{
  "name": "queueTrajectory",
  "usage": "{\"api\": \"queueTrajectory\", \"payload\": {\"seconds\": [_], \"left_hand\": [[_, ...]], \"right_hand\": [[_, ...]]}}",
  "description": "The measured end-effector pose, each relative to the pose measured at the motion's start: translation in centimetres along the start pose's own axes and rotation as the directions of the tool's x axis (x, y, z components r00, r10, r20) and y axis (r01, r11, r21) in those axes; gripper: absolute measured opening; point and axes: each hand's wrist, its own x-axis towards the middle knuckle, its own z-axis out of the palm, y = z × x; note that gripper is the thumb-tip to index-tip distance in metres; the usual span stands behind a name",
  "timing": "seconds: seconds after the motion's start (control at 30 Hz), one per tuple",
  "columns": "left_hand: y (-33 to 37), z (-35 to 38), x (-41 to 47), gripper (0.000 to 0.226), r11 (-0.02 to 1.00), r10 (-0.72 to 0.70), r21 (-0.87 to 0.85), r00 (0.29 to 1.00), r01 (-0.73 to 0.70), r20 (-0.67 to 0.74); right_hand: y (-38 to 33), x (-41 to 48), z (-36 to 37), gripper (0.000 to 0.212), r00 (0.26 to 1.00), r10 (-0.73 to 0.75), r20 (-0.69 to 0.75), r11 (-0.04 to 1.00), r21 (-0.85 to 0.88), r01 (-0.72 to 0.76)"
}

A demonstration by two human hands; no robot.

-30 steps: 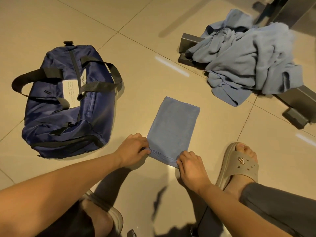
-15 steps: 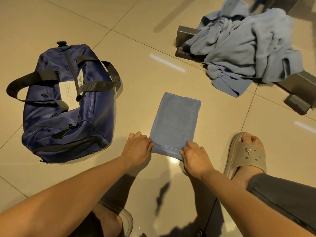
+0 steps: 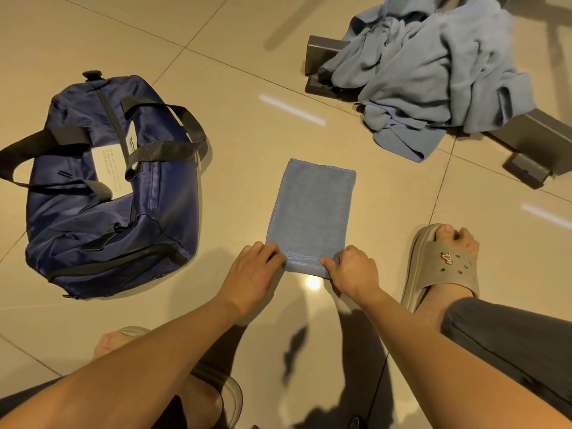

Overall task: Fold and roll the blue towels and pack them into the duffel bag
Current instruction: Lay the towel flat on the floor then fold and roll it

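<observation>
One towel (image 3: 311,212) lies folded into a narrow rectangle on the floor (image 3: 241,144) in the head view. It sits between the duffel bag (image 3: 102,196) at left and the heap of loose towels (image 3: 427,72) at upper right, its long axis running away from the person, far end leaning slightly right. The left hand (image 3: 253,270) and right hand (image 3: 354,270) each pinch a near corner of its hemmed short edge, fingers curled over it. I judge the folding done, the roll not yet begun, the heap untouched, and the bag apparently zipped, with nothing packed that shows.
</observation>
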Motion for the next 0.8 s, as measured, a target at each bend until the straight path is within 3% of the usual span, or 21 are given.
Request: {"api": "queueTrajectory", "payload": {"seconds": [0.13, 0.2, 0.23, 0.27, 0.33, 0.4, 0.43, 0.53, 0.67, 0.8], "left_hand": [[-0.7, 0.6, -0.9, 0.029, 0.994, 0.089, 0.068, 0.996, -0.088, -0.016], [-1.0, 0.6, 0.1, 0.025, 0.991, 0.103, 0.091, 0.995, -0.101, -0.009], [-1.1, 0.6, 0.7, 0.022, 0.990, 0.100, 0.099, 0.995, -0.100, -0.004], [-1.0, 0.3, 1.3, 0.022, 0.991, 0.092, 0.097, 0.996, -0.091, 0.004], [-0.8, -0.4, 2.3, 0.029, 0.995, 0.062, 0.078, 0.998, -0.064, 0.028], [-0.6, -1.0, 2.9, 0.027, 0.999, 0.035, 0.031, 0.998, -0.037, 0.050], [-0.5, -1.2, 3.1, 0.026, 1.000, 0.025, 0.004, 0.998, -0.026, 0.063], [-0.6, -1.6, 3.6, 0.019, 0.994, -0.019, -0.102, 0.994, 0.031, 0.108], [-1.3, -1.5, 4.0, 0.010, 0.949, -0.109, -0.265, 0.966, 0.171, 0.233], [-1.6, -2.0, 5.1, 0.014, 0.956, -0.101, -0.235, 0.949, 0.176, 0.300]], "right_hand": [[-0.3, 0.3, -0.6, 0.048, 0.996, 0.058, 0.070, 0.996, 0.064, -0.062], [-0.1, -0.2, -1.1, 0.041, 0.999, -0.008, -0.034, 1.000, -0.018, 0.008], [0.1, -0.6, -1.3, 0.035, 0.985, -0.110, -0.136, 0.988, -0.120, 0.094], [0.3, -1.1, -1.5, 0.030, 0.944, -0.242, -0.223, 0.956, -0.223, 0.192], [0.3, -2.1, -1.7, 0.019, 0.791, -0.532, -0.302, 0.834, -0.346, 0.429], [0.2, -2.8, -1.1, 0.019, 0.643, -0.727, -0.239, 0.678, -0.395, 0.620], [0.2, -2.9, -0.6, 0.023, 0.612, -0.771, -0.177, 0.621, -0.426, 0.658], [0.4, -2.6, 1.2, 0.021, 0.634, -0.766, -0.105, 0.597, -0.483, 0.641], [0.5, -1.5, 0.9, 0.025, 0.737, -0.655, -0.167, 0.736, -0.363, 0.572], [0.0, -0.2, 0.0, 0.021, 0.831, -0.527, -0.179, 0.845, -0.215, 0.490]]}}
